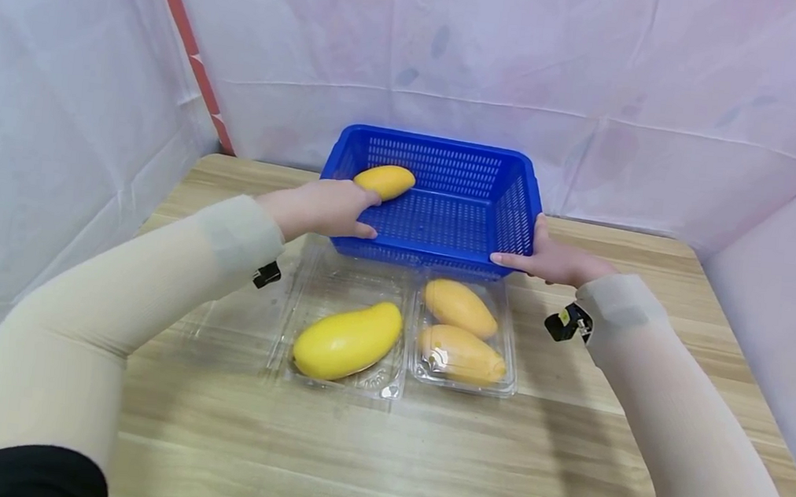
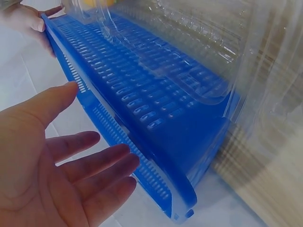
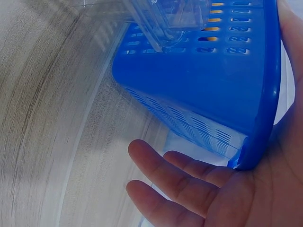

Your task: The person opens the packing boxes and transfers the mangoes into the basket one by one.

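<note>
A blue plastic basket (image 1: pixel 433 250) with slotted walls stands at the back of the table. One mango (image 1: pixel 391 178) lies inside, at its left end. My left hand (image 1: pixel 331 203) reaches over the basket's left front corner, fingertips overlapping that mango in the head view. The left wrist view shows this palm and its spread fingers (image 2: pixel 102 163) bare, beside the rim. At the right front corner, my right hand (image 1: pixel 556 258) holds the basket, thumb along the front rim. In the right wrist view its other fingers (image 3: pixel 175 179) extend outside the wall.
In front of the basket, an open clear plastic clamshell box (image 1: pixel 389 386) holds a larger yellow mango (image 1: pixel 347 340); its lid (image 1: pixel 234 329) lies out to the left. To its right, another clear box (image 1: pixel 508 388) contains two mangoes (image 1: pixel 460 353). White cloth walls (image 1: pixel 494 44) surround the wooden table (image 1: pixel 350 465).
</note>
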Motion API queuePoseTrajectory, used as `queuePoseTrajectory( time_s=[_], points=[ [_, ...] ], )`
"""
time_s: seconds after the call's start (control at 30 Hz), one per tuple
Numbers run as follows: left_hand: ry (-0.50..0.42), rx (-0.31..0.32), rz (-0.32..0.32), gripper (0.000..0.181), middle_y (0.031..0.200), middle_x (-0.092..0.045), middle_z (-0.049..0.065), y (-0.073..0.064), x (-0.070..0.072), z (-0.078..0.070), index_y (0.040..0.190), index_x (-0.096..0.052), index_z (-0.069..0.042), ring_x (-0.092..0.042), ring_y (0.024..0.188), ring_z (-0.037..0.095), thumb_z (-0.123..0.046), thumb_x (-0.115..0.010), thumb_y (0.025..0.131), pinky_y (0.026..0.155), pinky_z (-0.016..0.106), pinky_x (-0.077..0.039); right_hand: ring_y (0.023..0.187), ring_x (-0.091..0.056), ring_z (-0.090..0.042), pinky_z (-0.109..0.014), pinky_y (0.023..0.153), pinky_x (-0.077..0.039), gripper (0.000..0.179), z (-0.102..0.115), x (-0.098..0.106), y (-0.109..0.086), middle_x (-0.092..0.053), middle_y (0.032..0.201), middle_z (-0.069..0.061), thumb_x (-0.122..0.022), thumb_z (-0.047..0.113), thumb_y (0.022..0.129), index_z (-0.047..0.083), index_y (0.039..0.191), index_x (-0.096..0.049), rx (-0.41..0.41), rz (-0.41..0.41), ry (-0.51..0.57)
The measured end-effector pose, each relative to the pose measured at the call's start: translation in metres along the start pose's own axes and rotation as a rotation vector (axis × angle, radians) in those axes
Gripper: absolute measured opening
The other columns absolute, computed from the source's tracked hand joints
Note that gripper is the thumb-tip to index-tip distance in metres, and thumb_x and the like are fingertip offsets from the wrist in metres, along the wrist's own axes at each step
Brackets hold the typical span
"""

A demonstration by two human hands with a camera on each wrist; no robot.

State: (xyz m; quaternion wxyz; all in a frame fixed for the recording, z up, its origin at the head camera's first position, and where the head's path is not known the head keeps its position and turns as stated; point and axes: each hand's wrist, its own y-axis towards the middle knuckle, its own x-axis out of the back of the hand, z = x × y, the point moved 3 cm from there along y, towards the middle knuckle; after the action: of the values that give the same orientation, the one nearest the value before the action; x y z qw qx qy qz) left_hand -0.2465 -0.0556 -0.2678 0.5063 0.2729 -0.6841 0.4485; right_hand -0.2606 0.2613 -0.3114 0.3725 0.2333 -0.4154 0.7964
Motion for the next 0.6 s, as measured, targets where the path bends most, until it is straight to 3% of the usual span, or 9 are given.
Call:
queuePoseTrajectory(
  time_s=[0.17, 0.33, 0.6],
  points=[
    [-0.004, -0.029, -0.032, 0.062, 0.137, -0.047, 0.012, -0.0027, -0.0021, -0.0003, 0.140, -0.041, -0.006, -0.044, 0.124, 0.027, -0.044, -0.054, 0.092, 0.101, 0.044, -0.035, 0.136, 0.004, -0.045, -0.062, 0.104, -0.012, 0.119, -0.0021, 0.0002, 0.0004, 0.031, 0.144, -0.023, -0.051, 0.064, 0.084, 0.007, 0.132, 0.041, -0.010, -0.006, 0.018],
    [0.005, -0.054, -0.049, 0.061, 0.137, -0.047, 0.011, -0.0065, -0.0036, -0.0016, 0.140, -0.041, -0.007, -0.044, 0.125, 0.027, -0.044, -0.054, 0.093, 0.101, 0.044, -0.036, 0.136, 0.005, -0.044, -0.061, 0.105, -0.011, 0.119, -0.0027, 0.0006, 0.0013, 0.031, 0.145, -0.023, -0.052, 0.064, 0.084, 0.008, 0.132, 0.041, 0.003, -0.009, 0.021],
    [0.033, -0.080, -0.082, 0.060, 0.136, -0.049, 0.009, -0.0089, -0.0061, -0.0057, 0.139, -0.043, -0.009, -0.046, 0.123, 0.024, -0.045, -0.054, 0.092, 0.096, 0.044, -0.041, 0.133, -0.010, -0.049, -0.062, 0.099, -0.027, 0.118, -0.0047, 0.0006, 0.0054, 0.026, 0.145, -0.027, -0.052, 0.062, 0.085, 0.006, 0.132, 0.041, 0.010, -0.009, 0.012]
  ],
)
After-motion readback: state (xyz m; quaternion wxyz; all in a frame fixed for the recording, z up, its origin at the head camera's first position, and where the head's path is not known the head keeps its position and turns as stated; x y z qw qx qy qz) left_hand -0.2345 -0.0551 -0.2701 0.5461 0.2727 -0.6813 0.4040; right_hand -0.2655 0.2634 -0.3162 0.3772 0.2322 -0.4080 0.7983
